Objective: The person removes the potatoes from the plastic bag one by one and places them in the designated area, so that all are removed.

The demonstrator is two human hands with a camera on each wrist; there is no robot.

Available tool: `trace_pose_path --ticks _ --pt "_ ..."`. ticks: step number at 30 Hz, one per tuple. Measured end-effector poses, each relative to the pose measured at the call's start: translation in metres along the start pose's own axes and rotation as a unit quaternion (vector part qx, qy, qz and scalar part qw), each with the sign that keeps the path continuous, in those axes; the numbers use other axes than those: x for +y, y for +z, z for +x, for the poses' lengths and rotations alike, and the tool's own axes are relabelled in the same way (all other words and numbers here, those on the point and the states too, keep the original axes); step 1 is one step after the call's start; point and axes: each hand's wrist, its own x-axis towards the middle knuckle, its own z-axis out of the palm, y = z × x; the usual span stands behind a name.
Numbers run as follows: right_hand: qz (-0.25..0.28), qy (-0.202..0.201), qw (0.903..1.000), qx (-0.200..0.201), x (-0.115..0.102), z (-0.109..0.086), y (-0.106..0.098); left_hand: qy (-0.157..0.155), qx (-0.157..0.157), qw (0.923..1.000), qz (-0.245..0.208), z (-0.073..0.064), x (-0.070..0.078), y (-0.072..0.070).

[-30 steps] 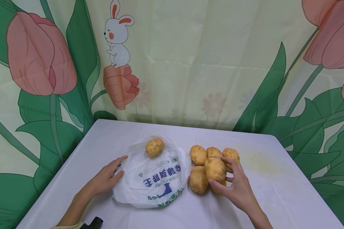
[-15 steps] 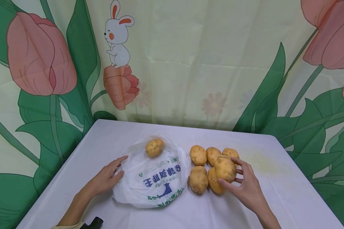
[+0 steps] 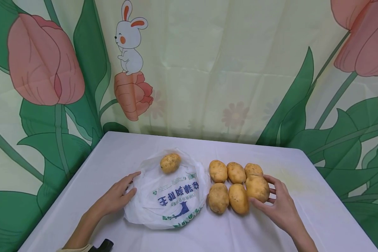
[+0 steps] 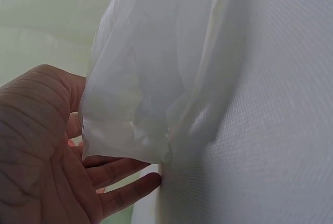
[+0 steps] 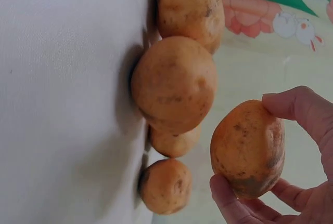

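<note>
My right hand [image 3: 280, 206] holds a potato [image 3: 257, 188] between thumb and fingers, at the right end of the near row of potatoes. In the right wrist view this potato [image 5: 247, 148] is lifted off the tabletop, with a dark patch on its skin. Several other potatoes [image 3: 238, 198] lie in two rows on the table. At the left side of a white plastic bag [image 3: 145, 206], my left hand [image 3: 114, 196] rests with fingers fairly straight, touching its edge. One more potato [image 3: 170, 163] lies in the far part of the bag.
A white cloth covers the table [image 3: 312, 217]. Behind it hangs a curtain [image 3: 195, 87] printed with tulips and a rabbit. A faint yellowish stain [image 3: 285, 179] marks the cloth at the right. A black object [image 3: 104, 245] sits by the left wrist.
My right hand has moved right with its potato, from above the near row to that row's right end, uncovering the potatoes beneath. My left hand and the bag stay as they were.
</note>
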Motion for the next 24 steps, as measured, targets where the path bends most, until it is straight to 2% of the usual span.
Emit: trace_pose_path --ticks 9,16,24 --pt "-0.026 0.032 0.9984 -0.04 0.013 0.001 -0.004 -0.001 0.001 1.0 -0.002 0.0 0.001 0.001" --pt "-0.044 0.069 0.9931 -0.084 0.02 0.004 -0.005 0.001 -0.001 1.0 0.0 0.0 0.0 0.001" --pt "-0.059 0.09 0.9878 -0.113 0.03 0.009 -0.004 0.011 0.004 0.9999 -0.003 0.0 -0.001 0.0"
